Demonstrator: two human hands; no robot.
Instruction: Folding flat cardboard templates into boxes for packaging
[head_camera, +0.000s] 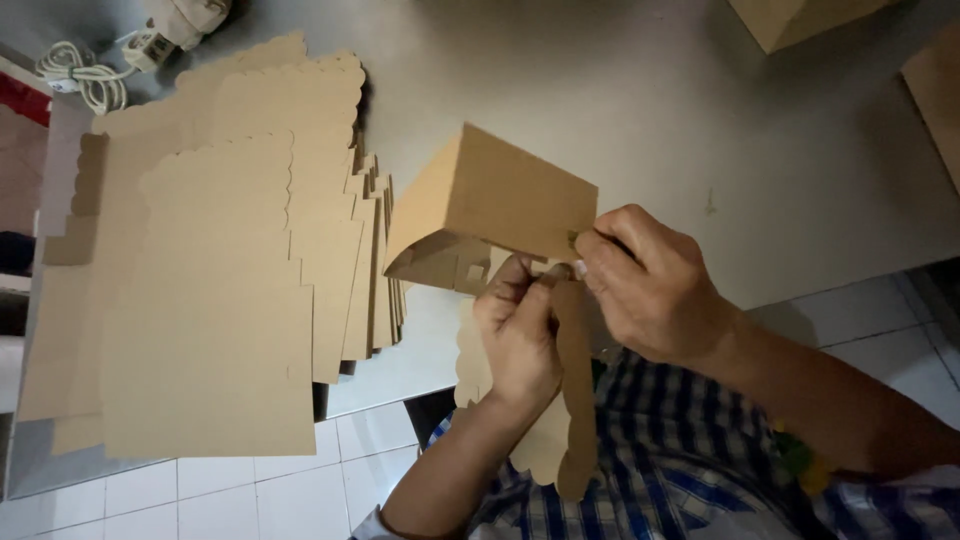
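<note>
A scalloped flap of brown card is seen nearest, hanging over a checked shirt. The left hand is closed around this flap, fingers curled. The right hand is closed in a pinch, its fingertips pressed to the corner of the box. The box, plain brown and partly folded, is held tilted above the grey table, its open underside turned leftward. To the left, a stack of flat scalloped blanks is laid on the table. Farthest, a coiled white cable is visible at the corner.
</note>
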